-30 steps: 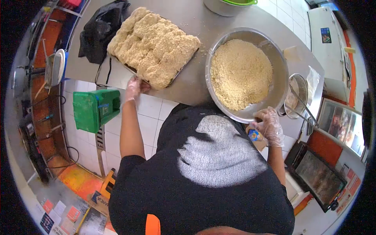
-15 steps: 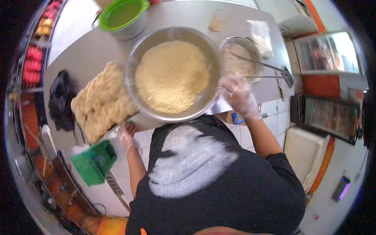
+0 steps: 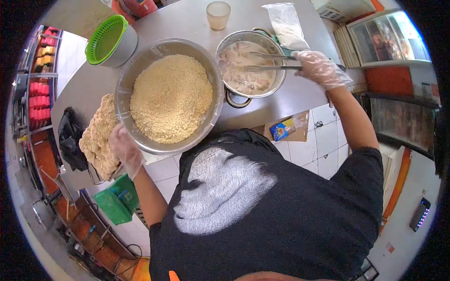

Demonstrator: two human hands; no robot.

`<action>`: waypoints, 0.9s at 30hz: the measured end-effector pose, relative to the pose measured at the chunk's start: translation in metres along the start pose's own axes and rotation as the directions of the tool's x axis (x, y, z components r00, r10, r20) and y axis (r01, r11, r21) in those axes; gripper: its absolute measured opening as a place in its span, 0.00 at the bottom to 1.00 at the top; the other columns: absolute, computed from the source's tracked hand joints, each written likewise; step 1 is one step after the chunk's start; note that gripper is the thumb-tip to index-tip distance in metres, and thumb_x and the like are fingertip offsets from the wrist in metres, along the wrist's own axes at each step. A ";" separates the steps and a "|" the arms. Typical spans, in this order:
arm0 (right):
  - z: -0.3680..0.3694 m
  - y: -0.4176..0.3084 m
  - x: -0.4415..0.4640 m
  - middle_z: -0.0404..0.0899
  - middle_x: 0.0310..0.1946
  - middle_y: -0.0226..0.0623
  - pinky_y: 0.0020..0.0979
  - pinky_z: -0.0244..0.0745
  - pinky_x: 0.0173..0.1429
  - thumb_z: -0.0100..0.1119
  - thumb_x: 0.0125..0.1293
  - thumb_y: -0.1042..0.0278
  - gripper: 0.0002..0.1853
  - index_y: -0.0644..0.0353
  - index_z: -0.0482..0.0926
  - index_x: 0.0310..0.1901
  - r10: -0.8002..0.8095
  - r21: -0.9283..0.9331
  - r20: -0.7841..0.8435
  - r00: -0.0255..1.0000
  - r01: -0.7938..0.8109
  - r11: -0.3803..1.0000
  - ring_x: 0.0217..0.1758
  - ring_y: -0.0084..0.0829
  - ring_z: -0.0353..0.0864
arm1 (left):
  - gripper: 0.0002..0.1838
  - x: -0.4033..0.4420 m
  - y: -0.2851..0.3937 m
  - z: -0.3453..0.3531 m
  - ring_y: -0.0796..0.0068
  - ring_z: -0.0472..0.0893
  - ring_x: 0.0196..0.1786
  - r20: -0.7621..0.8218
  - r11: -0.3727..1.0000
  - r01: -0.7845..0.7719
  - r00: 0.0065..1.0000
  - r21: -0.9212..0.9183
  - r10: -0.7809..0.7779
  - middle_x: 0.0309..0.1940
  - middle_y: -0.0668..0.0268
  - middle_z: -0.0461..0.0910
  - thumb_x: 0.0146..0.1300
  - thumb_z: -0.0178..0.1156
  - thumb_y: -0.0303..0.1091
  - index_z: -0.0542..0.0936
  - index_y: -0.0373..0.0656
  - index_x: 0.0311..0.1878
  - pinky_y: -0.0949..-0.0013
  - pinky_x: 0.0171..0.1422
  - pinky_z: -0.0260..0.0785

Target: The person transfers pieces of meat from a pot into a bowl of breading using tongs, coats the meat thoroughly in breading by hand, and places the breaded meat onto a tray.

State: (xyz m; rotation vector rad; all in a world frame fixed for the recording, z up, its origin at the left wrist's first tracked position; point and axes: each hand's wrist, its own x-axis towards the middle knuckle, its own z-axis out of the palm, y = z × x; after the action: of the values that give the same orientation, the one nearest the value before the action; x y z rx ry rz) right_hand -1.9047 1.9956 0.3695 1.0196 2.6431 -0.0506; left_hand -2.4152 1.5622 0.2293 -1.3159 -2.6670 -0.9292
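Note:
My right hand (image 3: 318,69), in a clear plastic glove, is closed around metal tongs (image 3: 276,68). The tongs' two arms stand a little apart, with their tips in a metal pot (image 3: 283,77). Pale, cloudy liquid and pieces that look like raw meat (image 3: 239,75) fill that pot. My left hand (image 3: 125,146), also gloved, grips the near-left rim of a large metal bowl (image 3: 216,98). Coarse yellowish crumbs (image 3: 171,98) are heaped in the bowl. Left of it lies a mass of crumb-coated food (image 3: 99,143), partly hidden by the bowl.
Behind the bowl stands a grey tub with a green strainer (image 3: 123,44). A cup (image 3: 218,15) and a plastic bag of white powder (image 3: 287,25) are near the pot. A black bag (image 3: 71,138) lies far left. Below the table edge is a green crate (image 3: 117,199).
My left hand has come up from the table edge to the bowl's rim. My right hand has moved right and now grips both tong arms. The view has shifted.

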 end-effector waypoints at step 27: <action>-0.022 -0.022 -0.046 0.83 0.37 0.46 0.47 0.80 0.42 0.57 0.76 0.67 0.16 0.53 0.81 0.62 0.040 0.026 -0.267 0.963 -0.035 0.999 0.37 0.47 0.86 | 0.24 0.028 0.147 0.064 0.69 0.80 0.62 0.631 0.705 0.703 0.591 -0.096 -0.503 0.62 0.58 0.83 0.78 0.61 0.41 0.77 0.40 0.71 0.67 0.70 0.69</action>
State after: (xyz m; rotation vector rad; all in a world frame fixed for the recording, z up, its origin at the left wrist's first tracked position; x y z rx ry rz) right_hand -1.8928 1.9520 0.4020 1.1562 2.8675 0.0739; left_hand -2.3107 1.6840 0.2577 -0.7231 -3.7221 -1.2616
